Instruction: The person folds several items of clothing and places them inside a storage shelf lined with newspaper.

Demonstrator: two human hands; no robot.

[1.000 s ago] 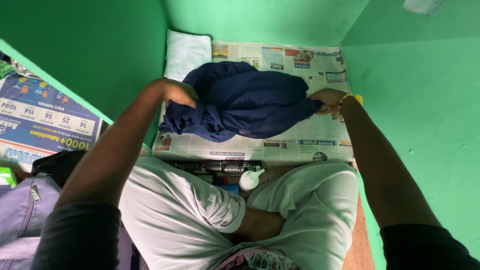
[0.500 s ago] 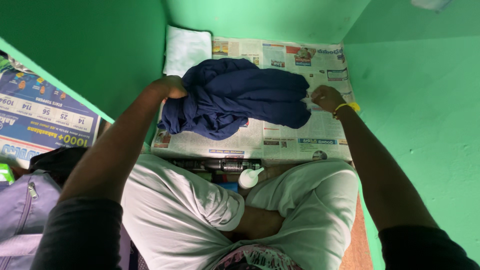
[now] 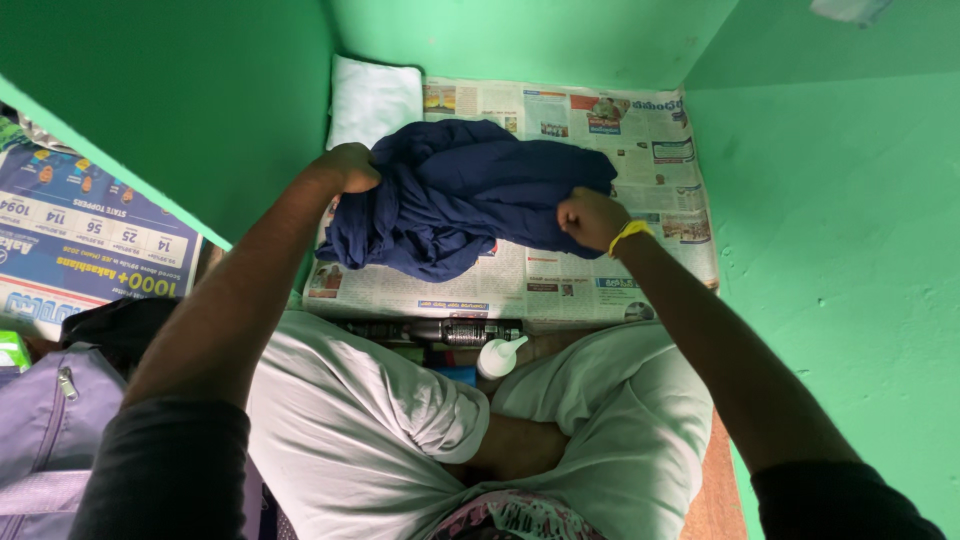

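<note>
Right hand [image 3: 590, 218] first: I see it closed into a fist on the right-hand fold of the dark blue cloth [image 3: 470, 195], fabric pinched inside the fingers, a yellow band [image 3: 628, 235] on the wrist. Half a second ago this hand sat further toward the right edge of the newspaper, loose at the cloth's tip; it has since come inward and lower, onto the bundle itself. A second ago it was holding the cloth's end further out still.

Left hand [image 3: 350, 166] is curled over the upper left part of the cloth, gripping a bunch of it; how tightly I cannot tell, since the fingers are buried in the folds. Its place has hardly changed from the earlier frames.

Cloth lies heaped and crumpled on the middle of the newspaper sheet [image 3: 640, 140], nearer its left edge, and looks more gathered on the right than before.

Outward from there: a folded white towel [image 3: 372, 100] at the sheet's far left corner, touching the green wall [image 3: 200, 110]. Along the near edge, a dark cylindrical bottle [image 3: 440, 331] lies on its side, with a white squeeze bottle [image 3: 498, 358] just beside it by my knee. A lilac bag [image 3: 50, 430] sits at my left.
</note>
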